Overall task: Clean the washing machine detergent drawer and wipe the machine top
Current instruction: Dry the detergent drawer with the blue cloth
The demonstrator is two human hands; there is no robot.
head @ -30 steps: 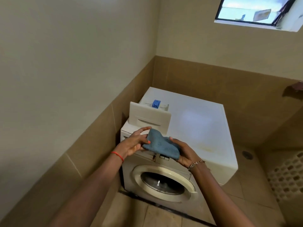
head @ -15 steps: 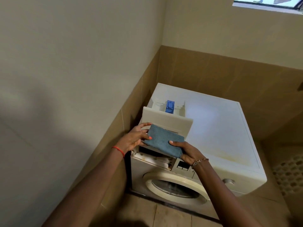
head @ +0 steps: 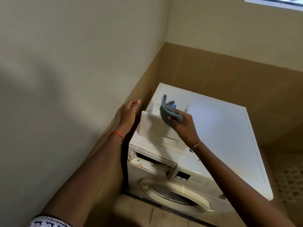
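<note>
The white detergent drawer (head: 154,130) lies removed on the left front of the washing machine top (head: 218,128). Its blue insert (head: 173,106) shows at the far end. My right hand (head: 183,126) grips a blue-grey cloth (head: 168,110) and holds it over the drawer's far part. My left hand (head: 129,113) is beside the drawer's left edge, fingers straight, close to the tiled wall; I cannot tell whether it touches the drawer. Below, the empty drawer slot (head: 152,163) gapes in the machine front.
The machine stands in a corner, with tan tiled walls (head: 213,69) to its left and behind it. The round door (head: 175,195) and a small control panel (head: 182,176) face me. A patterned floor mat (head: 290,185) lies to the right. A window (head: 275,1) sits high up.
My left hand let go of the cloth and moved to the drawer's left side. My right hand carried the cloth up over the drawer. The view moved closer to the machine.
</note>
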